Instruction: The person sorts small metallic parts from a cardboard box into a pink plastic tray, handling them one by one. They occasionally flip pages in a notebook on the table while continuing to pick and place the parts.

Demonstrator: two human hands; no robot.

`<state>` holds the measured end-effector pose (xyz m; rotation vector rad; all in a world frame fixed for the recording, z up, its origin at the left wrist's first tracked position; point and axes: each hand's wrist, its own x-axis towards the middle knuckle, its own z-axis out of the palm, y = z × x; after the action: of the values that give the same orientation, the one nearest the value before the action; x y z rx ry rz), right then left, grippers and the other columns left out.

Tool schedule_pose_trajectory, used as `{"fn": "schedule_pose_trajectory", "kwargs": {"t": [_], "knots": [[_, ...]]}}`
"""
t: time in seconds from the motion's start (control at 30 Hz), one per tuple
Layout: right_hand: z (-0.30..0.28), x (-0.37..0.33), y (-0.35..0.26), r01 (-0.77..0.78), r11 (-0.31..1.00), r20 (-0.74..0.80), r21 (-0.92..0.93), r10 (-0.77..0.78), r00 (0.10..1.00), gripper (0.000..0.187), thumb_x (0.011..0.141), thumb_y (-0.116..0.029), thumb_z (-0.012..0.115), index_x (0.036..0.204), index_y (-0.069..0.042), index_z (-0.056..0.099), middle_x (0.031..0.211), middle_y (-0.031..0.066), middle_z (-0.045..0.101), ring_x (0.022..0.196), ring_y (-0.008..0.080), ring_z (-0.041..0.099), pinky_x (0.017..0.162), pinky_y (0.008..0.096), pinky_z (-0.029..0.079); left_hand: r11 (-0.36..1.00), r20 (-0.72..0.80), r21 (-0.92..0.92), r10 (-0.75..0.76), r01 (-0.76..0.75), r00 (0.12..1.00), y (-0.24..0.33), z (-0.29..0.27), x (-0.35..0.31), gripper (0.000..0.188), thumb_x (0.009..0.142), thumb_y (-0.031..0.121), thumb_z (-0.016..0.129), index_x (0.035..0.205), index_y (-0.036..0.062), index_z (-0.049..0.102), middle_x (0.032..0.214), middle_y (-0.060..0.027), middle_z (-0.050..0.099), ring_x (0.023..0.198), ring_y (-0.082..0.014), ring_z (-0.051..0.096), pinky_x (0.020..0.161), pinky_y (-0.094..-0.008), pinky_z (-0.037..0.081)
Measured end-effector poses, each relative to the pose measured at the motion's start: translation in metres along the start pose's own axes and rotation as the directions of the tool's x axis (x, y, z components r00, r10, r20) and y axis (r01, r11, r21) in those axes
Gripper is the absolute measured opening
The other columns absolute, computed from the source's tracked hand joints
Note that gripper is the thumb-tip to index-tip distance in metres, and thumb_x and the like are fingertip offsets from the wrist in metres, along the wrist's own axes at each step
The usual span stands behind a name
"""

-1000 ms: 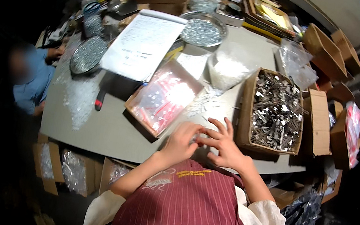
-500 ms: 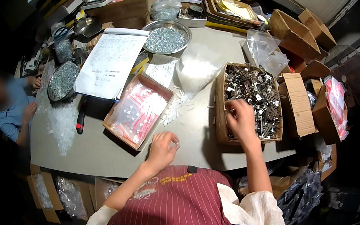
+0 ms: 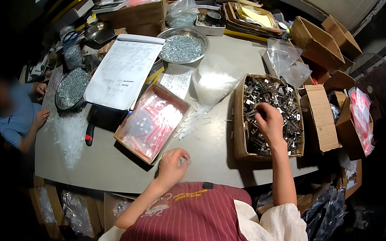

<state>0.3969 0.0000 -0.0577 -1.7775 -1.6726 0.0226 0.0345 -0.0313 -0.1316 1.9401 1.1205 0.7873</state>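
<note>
My right hand [image 3: 270, 123] is over a cardboard box [image 3: 240, 146] heaped with small dark metal parts [image 3: 276, 91]. Its fingers are bent down and drawn together above the heap, and whatever is between them is hidden. Close to the table's near edge, my left hand [image 3: 172, 167] is curled, palm side toward the right. A bit of something clear [image 3: 185, 160], possibly plastic film, shows at its fingertips. Just beyond that hand sits a shallow carton [image 3: 135, 154] of small clear bags with red edges [image 3: 156, 120].
White slim pieces [image 3: 193, 123] lie scattered beside an open clear bag [image 3: 216, 79]. A notepad [image 3: 121, 73], a steel bowl of screws [image 3: 183, 47] and a red-black handled tool [image 3: 89, 133] are farther left. Another person [image 3: 22, 109] sits at the left; cartons [image 3: 321, 116] crowd the right.
My right hand has moved slightly farther in and to the right over the metal parts. The left hand stays curled near the same place. The whole view has shifted a little.
</note>
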Motion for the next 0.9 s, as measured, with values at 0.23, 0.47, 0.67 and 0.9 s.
{"fn": "schedule_pose_trajectory", "kwargs": {"t": [0.23, 0.47, 0.67, 0.9], "knots": [[-0.015, -0.007, -0.009, 0.046, 0.999, 0.021, 0.010, -0.047, 0.999, 0.023, 0.081, -0.009, 0.066, 0.104, -0.005, 0.068, 0.086, 0.0121, 0.071, 0.084, 0.0306, 0.068, 0.085, 0.0405, 0.047, 0.999, 0.004, -0.040, -0.008, 0.008, 1.000, 0.014, 0.003, 0.011, 0.016, 0.081, 0.006, 0.074, 0.093, 0.0065, 0.064, 0.092, -0.0087, 0.069, 0.094, -0.0333, 0.064, 0.088, -0.0429, 0.046], [0.006, 0.022, -0.012, 0.059, 0.996, 0.097, -0.063, -0.052, 0.994, 0.030, 0.080, -0.009, 0.069, 0.110, -0.007, 0.065, 0.081, 0.0108, 0.067, 0.082, 0.0293, 0.065, 0.084, 0.0406, 0.044, 0.997, 0.032, -0.023, 0.070, -0.069, 0.997, 0.016, 0.011, 0.021, 0.017, 0.081, 0.007, 0.074, 0.094, 0.0073, 0.064, 0.094, -0.0081, 0.069, 0.096, -0.0325, 0.064, 0.091, -0.0421, 0.045], [0.030, 0.050, -0.004, 0.318, 0.873, 0.036, -0.370, -0.328, 0.944, 0.020, 0.079, -0.012, 0.073, 0.097, -0.009, 0.068, 0.087, 0.0078, 0.067, 0.089, 0.0269, 0.065, 0.088, 0.0401, 0.045, 0.999, 0.019, -0.015, 0.050, -0.050, 0.999, 0.019, -0.005, 0.022, 0.016, 0.081, 0.005, 0.074, 0.095, 0.0064, 0.064, 0.095, -0.0095, 0.069, 0.096, -0.0326, 0.065, 0.090, -0.0416, 0.047], [-0.028, 0.029, -0.057, -0.041, 0.940, -0.303, 0.340, 0.151, 0.941, 0.012, 0.087, -0.006, 0.070, 0.099, -0.005, 0.074, 0.085, 0.0033, 0.071, 0.077, 0.0139, 0.063, 0.077, 0.0317, 0.048, 0.991, -0.222, -0.115, 0.038, -0.065, 0.974, 0.026, -0.021, 0.021, 0.019, 0.084, 0.004, 0.076, 0.099, 0.0050, 0.066, 0.099, -0.0119, 0.070, 0.091, -0.0319, 0.068, 0.081, -0.0390, 0.053]]}}
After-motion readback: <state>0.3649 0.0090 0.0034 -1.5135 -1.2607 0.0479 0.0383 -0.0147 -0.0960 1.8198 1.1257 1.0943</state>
